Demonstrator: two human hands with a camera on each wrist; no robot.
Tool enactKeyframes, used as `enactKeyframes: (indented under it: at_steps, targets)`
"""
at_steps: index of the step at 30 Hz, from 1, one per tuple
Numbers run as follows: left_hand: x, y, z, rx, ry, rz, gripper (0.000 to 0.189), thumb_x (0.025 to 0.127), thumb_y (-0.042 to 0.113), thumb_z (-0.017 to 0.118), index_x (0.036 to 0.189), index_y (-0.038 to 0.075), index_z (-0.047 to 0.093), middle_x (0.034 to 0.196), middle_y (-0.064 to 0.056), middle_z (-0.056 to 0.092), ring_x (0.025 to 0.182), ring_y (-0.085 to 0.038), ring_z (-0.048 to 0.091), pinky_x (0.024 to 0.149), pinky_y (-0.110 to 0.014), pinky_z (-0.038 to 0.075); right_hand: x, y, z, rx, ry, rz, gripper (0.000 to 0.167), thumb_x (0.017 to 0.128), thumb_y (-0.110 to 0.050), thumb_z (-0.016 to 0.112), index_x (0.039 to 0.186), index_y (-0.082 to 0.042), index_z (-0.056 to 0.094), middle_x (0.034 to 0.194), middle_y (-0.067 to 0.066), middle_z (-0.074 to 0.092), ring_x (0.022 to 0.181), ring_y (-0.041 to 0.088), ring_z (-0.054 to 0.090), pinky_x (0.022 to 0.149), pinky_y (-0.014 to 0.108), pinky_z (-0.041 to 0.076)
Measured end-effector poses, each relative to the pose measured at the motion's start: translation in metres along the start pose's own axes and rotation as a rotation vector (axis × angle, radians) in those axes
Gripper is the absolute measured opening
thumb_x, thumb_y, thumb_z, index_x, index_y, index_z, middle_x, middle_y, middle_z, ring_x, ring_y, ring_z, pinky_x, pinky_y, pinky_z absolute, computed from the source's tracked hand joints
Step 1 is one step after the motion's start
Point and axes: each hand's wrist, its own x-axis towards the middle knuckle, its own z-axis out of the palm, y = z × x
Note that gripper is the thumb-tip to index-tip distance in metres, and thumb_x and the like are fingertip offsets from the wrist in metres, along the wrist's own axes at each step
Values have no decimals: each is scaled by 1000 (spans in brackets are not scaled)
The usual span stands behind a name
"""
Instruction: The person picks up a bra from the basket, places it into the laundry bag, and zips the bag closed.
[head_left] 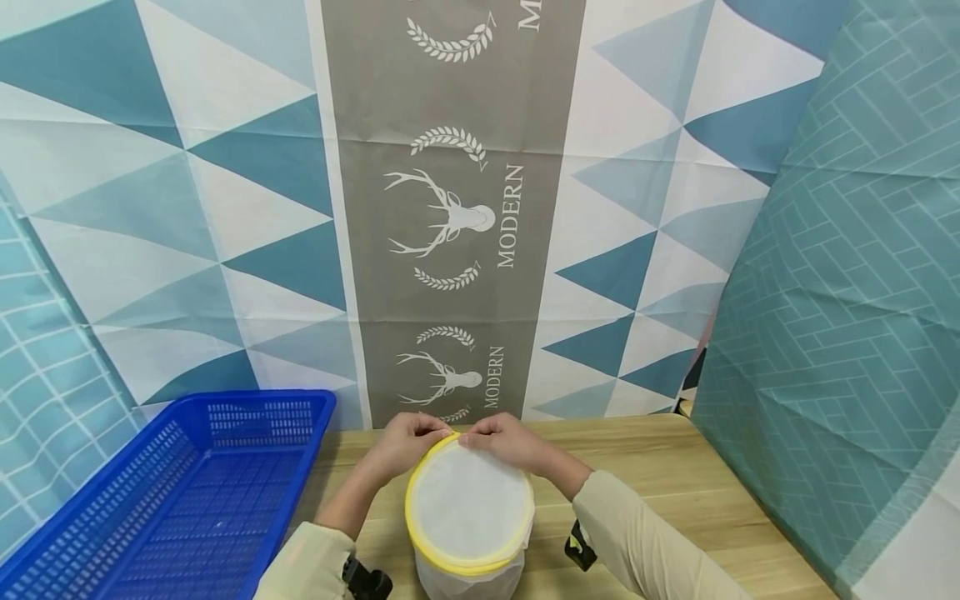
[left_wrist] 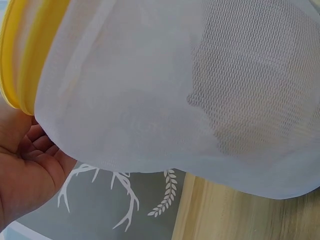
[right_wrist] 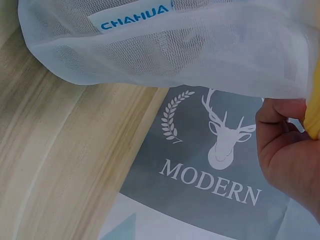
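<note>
Mesh bag point(head_left: 471, 502) with CHAHUA label point(right_wrist: 132, 16)

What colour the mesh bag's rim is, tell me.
The rim is yellow, showing best in the head view.

Soft, even light brightens the head view; wrist views look dimmer.

Can't see the bottom of the white mesh bag point(head_left: 471, 504), cropped at six o'clock in the head view, nor all of the blue basket point(head_left: 202, 508), cut toward eight, nor name the tiny dark sliver point(head_left: 693, 372) near four. Can't see all of the left grip point(left_wrist: 32, 172) behind the bag, nor the right grip point(right_wrist: 290, 145) past its wrist view's four o'clock.
</note>
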Motion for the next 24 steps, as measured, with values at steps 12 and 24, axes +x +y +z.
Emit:
enactKeyframes:
  at_steps: [12, 24]
  targets:
    - [-1, 3, 0, 5, -10, 3, 20, 92, 18, 60, 95, 3, 72, 83, -7, 69, 64, -12, 59, 58, -27, 50, 5, -2, -2, -14, -98, 5, 25, 93, -32, 58, 99, -12, 71, 83, 3, 69, 57, 11, 63, 54, 30, 54]
    - [0, 1, 3, 7, 33, -12, 19, 91, 17, 60, 95, 3, 72, 89, -8, 69, 69, -11, 60, 60, -26, 50, 5, -1, 0, -30, -24, 11, 28, 93, -30, 57, 99, -8, 72, 82, 4, 69, 56, 8, 59, 53, 26, 52]
